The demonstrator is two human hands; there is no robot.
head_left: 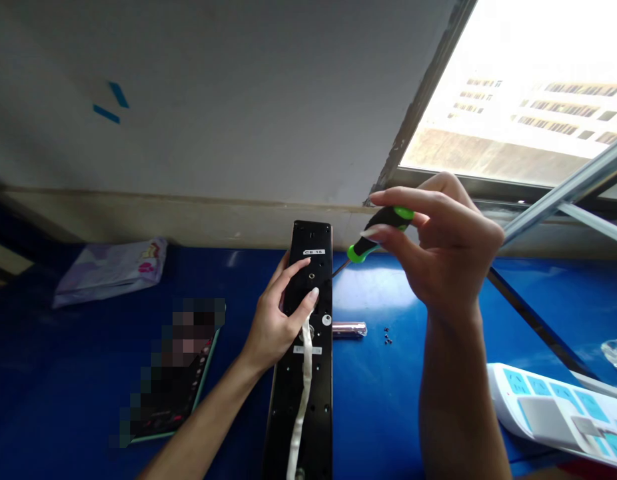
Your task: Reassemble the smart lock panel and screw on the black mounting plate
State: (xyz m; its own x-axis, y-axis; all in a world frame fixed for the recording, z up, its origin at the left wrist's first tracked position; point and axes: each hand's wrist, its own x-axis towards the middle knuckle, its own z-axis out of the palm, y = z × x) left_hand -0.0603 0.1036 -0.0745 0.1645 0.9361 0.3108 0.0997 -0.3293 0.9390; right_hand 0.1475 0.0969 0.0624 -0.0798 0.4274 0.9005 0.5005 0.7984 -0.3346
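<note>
A long black metal panel (298, 393) with screw holes and small white labels lies lengthwise before me on the blue table. A white flat cable (304, 393) runs down along it. Across the panel's upper part rests my left hand (283, 320), its thumb and fingers spread at the left side. My right hand (443, 247) grips the black and green handle of a screwdriver (383, 230) between thumb and fingers. The screwdriver's shaft slants down left to the panel's right edge, where its tip is hidden. Several tiny dark screws (387, 336) lie right of the panel.
A copper-coloured cylinder (349, 330) lies against the panel's right side. On the left are a phone (178, 373) and a soft purple-white packet (113, 267). A white power strip (553, 407) stands at the right, below a metal bar (573, 180). Wall and window bound the table's back.
</note>
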